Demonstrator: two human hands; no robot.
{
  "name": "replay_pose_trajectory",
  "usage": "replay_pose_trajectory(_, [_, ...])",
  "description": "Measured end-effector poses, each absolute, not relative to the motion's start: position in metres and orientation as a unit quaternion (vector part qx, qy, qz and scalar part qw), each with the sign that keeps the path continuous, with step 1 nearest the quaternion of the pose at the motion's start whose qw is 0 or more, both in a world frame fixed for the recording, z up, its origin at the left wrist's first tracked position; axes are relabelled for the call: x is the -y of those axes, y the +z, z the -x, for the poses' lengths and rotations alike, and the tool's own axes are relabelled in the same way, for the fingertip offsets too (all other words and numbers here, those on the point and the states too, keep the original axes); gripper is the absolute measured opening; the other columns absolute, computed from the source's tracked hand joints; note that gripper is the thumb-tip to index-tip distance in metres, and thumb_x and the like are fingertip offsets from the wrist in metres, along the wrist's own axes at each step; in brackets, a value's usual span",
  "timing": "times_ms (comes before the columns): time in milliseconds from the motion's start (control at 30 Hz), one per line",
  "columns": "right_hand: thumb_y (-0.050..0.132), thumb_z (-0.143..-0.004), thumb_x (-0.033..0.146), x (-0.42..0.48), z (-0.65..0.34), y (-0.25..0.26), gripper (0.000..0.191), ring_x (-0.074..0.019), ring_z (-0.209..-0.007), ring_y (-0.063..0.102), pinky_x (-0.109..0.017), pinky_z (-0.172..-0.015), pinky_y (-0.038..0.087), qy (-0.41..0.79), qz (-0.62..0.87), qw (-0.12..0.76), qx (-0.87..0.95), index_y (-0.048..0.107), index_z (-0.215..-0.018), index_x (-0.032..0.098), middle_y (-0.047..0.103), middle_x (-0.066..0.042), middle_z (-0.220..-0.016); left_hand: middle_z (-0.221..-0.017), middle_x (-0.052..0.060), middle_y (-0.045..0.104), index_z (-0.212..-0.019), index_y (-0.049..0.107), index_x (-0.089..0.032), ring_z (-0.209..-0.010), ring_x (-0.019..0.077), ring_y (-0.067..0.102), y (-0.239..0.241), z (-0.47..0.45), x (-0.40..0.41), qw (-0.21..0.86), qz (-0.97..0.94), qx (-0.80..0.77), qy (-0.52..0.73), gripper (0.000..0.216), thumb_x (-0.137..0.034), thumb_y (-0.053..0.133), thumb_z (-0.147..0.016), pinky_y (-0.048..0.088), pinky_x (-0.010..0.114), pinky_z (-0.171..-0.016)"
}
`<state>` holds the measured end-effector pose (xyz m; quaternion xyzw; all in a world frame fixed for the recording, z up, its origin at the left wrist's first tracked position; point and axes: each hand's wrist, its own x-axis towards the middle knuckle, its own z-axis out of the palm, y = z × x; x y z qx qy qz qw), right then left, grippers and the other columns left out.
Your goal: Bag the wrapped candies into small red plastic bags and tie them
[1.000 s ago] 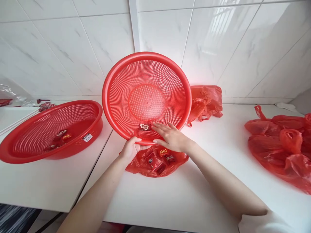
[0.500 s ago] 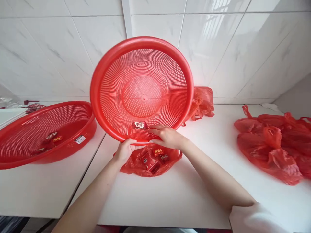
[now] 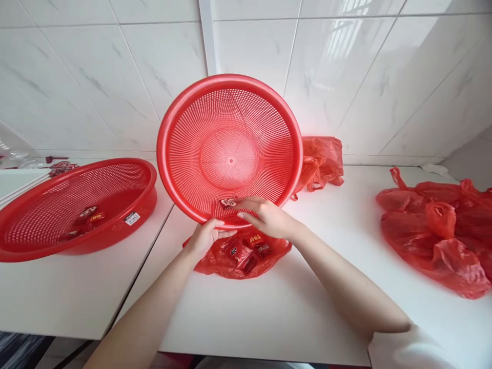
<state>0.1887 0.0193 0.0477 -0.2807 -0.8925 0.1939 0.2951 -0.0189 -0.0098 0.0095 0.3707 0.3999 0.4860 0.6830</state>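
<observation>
Left basket (image 3: 111, 237) holds small packets (image 3: 97, 217). Left hand (image 3: 203, 240) clamps tilted basket (image 3: 230, 138) by its near rim; firm hold there should steady the tilt. Packet (image 3: 227, 203) low inside, above open bag (image 3: 217, 267), at right hand's (image 3: 273, 219) fingertips; can't tell if pinched.

Probably a workroom; white tables (image 3: 246, 318), red baskets (image 3: 230, 148), tiled wall (image 3: 253, 48) suggest it.

From my remote seat I see one packet (image 3: 227, 203) inside the tilted basket (image 3: 230, 154), low on its near side. Below that near rim, an open bag (image 3: 215, 267) with wrapped pieces (image 3: 242, 252) in it lies on the table (image 3: 265, 318). Left, a second basket (image 3: 111, 237) holds more. Another bag (image 3: 326, 159) sits behind, right; further right lie heaped bags (image 3: 417, 230).
</observation>
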Motion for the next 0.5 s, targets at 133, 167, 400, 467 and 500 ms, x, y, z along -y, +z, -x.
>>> replay_pose_trajectory(133, [0.041,-0.095,0.051,-0.022,-0.184,0.034,0.061,-0.0301,-0.139,0.033,-0.054,-0.109,0.033,0.170,0.325,0.229,0.902,0.039,-0.144,0.015,0.038,-0.018,-0.149,-0.100,0.011,0.073,-0.096,0.070,-0.013,-0.109,0.0331,0.063,0.006,0.010,0.019,0.688,-0.388,-0.386,0.477,0.025,-0.017,0.060,-0.073,0.054,0.047,-0.087])
replay_pose_trajectory(167, [0.042,-0.093,0.054,-0.022,-0.184,0.033,0.065,-0.0314,-0.139,0.034,-0.055,-0.109,0.033,0.175,0.323,0.211,0.906,0.038,-0.144,0.014,0.038,-0.019,-0.149,-0.099,0.011,0.073,-0.093,0.070,-0.012,-0.109,0.0337,0.063,0.005,0.009,0.020,0.681,-0.390,-0.390,0.481,0.023,-0.017,0.060,-0.073,0.055,0.047,-0.086])
replay_pose_trajectory(400, [0.050,-0.094,0.028,-0.023,-0.196,0.051,0.029,-0.0162,-0.093,0.064,-0.030,-0.084,0.051,0.268,0.230,0.252,0.901,0.063,-0.118,0.020,0.069,-0.006,-0.106,-0.085,0.010,0.072,-0.079,0.065,-0.011,-0.099,0.0326,0.066,0.007,0.030,0.003,0.600,-0.376,-0.443,0.550,0.017,-0.024,0.062,-0.068,0.057,0.048,-0.082])
replay_pose_trajectory(467, [0.047,-0.095,0.027,-0.021,-0.201,0.059,0.027,-0.0132,-0.078,0.063,-0.026,-0.074,0.050,0.279,0.256,0.278,0.883,0.064,-0.113,0.019,0.070,-0.002,-0.091,-0.081,0.008,0.071,-0.077,0.063,-0.012,-0.096,0.0313,0.067,0.008,0.038,-0.004,0.559,-0.369,-0.465,0.579,0.016,-0.023,0.063,-0.066,0.057,0.048,-0.081])
replay_pose_trajectory(500, [0.049,-0.094,0.030,-0.020,-0.203,0.063,0.026,-0.0126,-0.072,0.061,-0.025,-0.069,0.050,0.277,0.271,0.284,0.877,0.065,-0.111,0.018,0.069,-0.001,-0.085,-0.081,0.008,0.070,-0.077,0.062,-0.012,-0.094,0.0305,0.068,0.009,0.042,-0.006,0.542,-0.368,-0.473,0.589,0.016,-0.023,0.063,-0.065,0.058,0.047,-0.080])
